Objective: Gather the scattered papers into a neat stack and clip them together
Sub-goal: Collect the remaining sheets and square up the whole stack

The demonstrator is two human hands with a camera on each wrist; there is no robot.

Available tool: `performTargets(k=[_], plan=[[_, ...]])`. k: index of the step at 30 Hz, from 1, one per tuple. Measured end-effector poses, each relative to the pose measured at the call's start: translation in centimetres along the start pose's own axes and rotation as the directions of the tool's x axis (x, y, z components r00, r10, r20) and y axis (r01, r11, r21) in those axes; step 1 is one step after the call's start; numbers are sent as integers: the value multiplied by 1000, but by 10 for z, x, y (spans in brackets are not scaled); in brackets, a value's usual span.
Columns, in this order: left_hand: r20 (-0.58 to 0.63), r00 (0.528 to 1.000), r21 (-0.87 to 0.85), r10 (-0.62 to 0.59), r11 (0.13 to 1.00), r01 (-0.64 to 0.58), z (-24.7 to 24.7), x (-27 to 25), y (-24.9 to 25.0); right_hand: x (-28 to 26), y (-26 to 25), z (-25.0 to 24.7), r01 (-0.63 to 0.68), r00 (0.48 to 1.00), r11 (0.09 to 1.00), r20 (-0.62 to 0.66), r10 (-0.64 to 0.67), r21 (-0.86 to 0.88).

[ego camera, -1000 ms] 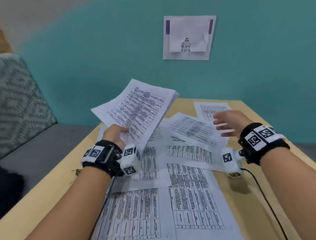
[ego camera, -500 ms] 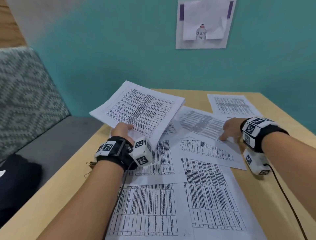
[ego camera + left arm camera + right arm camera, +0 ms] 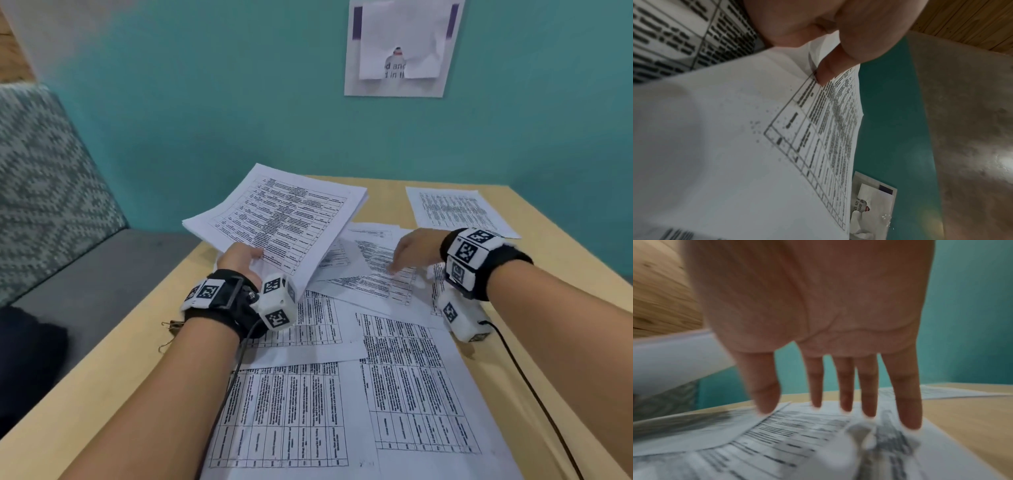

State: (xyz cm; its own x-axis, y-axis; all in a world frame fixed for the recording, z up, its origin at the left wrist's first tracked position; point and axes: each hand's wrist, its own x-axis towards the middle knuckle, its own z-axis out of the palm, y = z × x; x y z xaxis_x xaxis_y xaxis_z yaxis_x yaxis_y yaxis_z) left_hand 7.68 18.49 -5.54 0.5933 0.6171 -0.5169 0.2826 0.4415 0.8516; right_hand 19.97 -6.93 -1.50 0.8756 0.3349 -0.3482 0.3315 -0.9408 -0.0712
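— On the wooden table (image 3: 534, 240), what step is this?
— Mid-gathering: the left hand (image 3: 239, 262) pinches a raised sheaf (image 3: 277, 219); the right hand (image 3: 412, 250), fingers (image 3: 908, 402) spread, presses a loose sheet (image 3: 376, 274).
— Next?
— Likely sliding that sheet free; others remain scattered.

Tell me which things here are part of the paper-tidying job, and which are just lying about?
Part of the job:
- held stack, in the left hand
- loose sheets on the table
- right hand, fingers on a sheet
- paper clips

Lying about:
- wall poster
- patterned cushion
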Motion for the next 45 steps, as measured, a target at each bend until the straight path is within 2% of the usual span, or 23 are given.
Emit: performTargets(k=[2, 4, 7, 11, 19, 21, 24, 27, 32, 37, 39, 42, 43, 45], plan=[[8, 1000, -3, -24, 1000, 24, -1, 6, -1, 0, 12, 1, -99, 994, 995, -53, 99, 13], [-3, 1000, 1, -24, 1000, 24, 0, 9, -1, -2, 20, 4, -175, 984, 984, -29, 176, 33], [7, 999, 36, -42, 999, 41, 1, 1, 0, -12, 12, 5, -168, 986, 981, 9, 168, 96], [46, 999, 53, -26, 998, 24, 7, -4, -1, -12, -9, 8, -80, 997, 987, -13, 82, 138], [82, 996, 81, -34, 996, 28, 6, -12, -2, -19, -26, 3, -115, 993, 957, 8, 117, 267], [90, 995, 87, -29, 996, 21, 5, -15, -2, -22, -20, -2, -157, 986, 911, 3, 169, 380], [99, 995, 73, -23, 997, 15, 6, -15, -3, -29, -10, -10, -179, 982, 765, 71, 172, 618], [92, 996, 69, -12, 998, 6, 3, -14, -3, -29, 8, -12, -215, 970, 682, 70, 234, 699], [94, 995, 31, 13, 999, -16, 3, -8, -5, -28, 22, -3, -334, 929, 620, 135, 345, 710], [161, 987, -81, -5, 997, 18, 3, -9, -6, -15, 17, 9, -353, 935, 654, 224, 275, 669], [208, 978, -169, -15, 984, 51, 1, 1, -10, -14, 12, 11, -327, 939, 657, 154, 309, 679], [231, 973, -281, 17, 958, 50, 0, 55, -23, -19, 8, 12, -237, 947, 681, 9, 320, 693], [249, 968, -291, 35, 956, 40, 0, 48, -21, -17, 8, 12, -217, 943, 675, -27, 332, 706], [255, 965, -292, 55, 956, 23, -1, 1, -14, -18, 11, 10, -182, 923, 632, -92, 375, 753]])
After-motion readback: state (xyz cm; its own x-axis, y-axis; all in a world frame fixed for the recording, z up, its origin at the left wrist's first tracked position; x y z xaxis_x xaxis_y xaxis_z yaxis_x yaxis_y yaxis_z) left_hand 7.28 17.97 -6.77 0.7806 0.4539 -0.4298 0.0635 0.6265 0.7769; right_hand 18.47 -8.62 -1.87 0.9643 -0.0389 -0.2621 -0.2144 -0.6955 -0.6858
